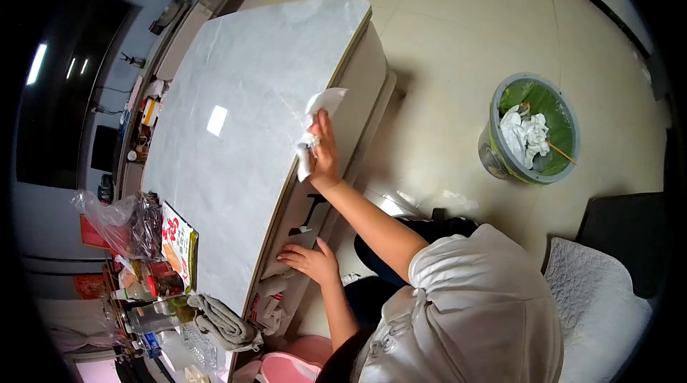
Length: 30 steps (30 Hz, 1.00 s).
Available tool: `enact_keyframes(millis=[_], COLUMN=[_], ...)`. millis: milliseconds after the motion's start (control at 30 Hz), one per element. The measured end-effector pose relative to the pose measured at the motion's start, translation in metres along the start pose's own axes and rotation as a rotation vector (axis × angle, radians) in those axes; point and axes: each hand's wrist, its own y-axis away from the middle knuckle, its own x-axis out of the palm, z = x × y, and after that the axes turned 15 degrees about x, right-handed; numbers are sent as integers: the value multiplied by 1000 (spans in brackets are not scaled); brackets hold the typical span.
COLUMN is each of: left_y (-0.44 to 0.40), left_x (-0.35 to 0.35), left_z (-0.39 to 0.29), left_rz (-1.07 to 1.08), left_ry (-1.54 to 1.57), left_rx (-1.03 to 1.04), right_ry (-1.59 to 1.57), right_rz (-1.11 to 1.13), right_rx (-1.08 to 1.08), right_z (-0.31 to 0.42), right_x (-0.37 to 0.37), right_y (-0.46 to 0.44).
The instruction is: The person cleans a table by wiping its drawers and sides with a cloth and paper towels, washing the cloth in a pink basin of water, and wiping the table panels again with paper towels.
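My right hand [325, 154] presses a crumpled white tissue [325, 101] against the near edge of the grey marble-look table [250, 82]. Part of the tissue hangs over the rim, and some of it shows beneath the fingers. Lower down, my left hand [311, 261] rests by the table's side with its fingers stretched out and the thumb apart, holding nothing. Between the two hands, a thin black object [309, 215] shows at the table's side; its kind is unclear. White packets [270, 308] lie in an opening beneath the tabletop.
On the floor at right stands a bin [494, 147] with a green liner and crumpled white tissues. A folded grey cloth [222, 322], a printed packet [179, 243], a plastic bag [118, 222] and jars crowd the table's lower end. A pink basin [286, 369] sits below.
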Motion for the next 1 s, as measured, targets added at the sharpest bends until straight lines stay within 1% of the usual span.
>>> enact_keyframes(millis=[33,67,100,167,200,233,267,300,333,367,400,433,500,567,667,700,733,767,833,867,967,1000], left_y=[-1,1,1,3,1,-1,-1,3,6,7,6,5,4,4,0,0,2,-1,2,2,4,2], left_x=[-1,-1,1,5,7,6,5,4,7,4,-1,-3,3,4,0,0,6,6,0,1,6,4], left_z=[0,0,-1,1,4,5,4,6,11,12,10,9,9,5,2,3,7,6,6,7,9,6], left_rz=[-2,-2,-5,-6,-12,-10,1,19,30,62,89,114,84,67,57,55,19,50,140,121,13,33], left_ry=[-5,-7,-6,-7,-17,-13,-8,-2,28,11,-1,-8,-54,-68,-88,-103,-120,-64,36,28,-125,-91], left_rx=[5,9,12,28,35,31,27,25,23,21,21,23,37,26,31,34,63,35,-26,-13,76,70], right_ry=[-369,-789,-835,-837,-1111,-691,-656,-622,-549,-456,-109,309,495,97,237,269,318,365,305,276,122,116], right_rz=[37,-55,-161,-90,-98,-175,-192,-207,-306,-338,-304,-375,-314,-122,-213,-251,-236,-218,-184,-173,-220,-213], right_rx=[333,640,556,556,549,416,489,562,559,520,610,388,579,602,480,314,180,50,53,56,198,362], right_z=[-12,-24,0,-34,-37,-34,-32,-16,-10,-25,-38,-44,-55,-75,-52,-62,-53,-43,-31,-31,-84,-82], right_x=[0,0,-7,-3,-3,-8,-15,-22,-32,-40,-53,-60,-73,-89,-71,-60,-49,-42,-41,-42,-57,-62], right_y=[-10,-19,-34,-48,-48,-56,-71,-89,-113,-137,-159,-176,-212,-231,-199,-181,-159,-146,-145,-146,-183,-182])
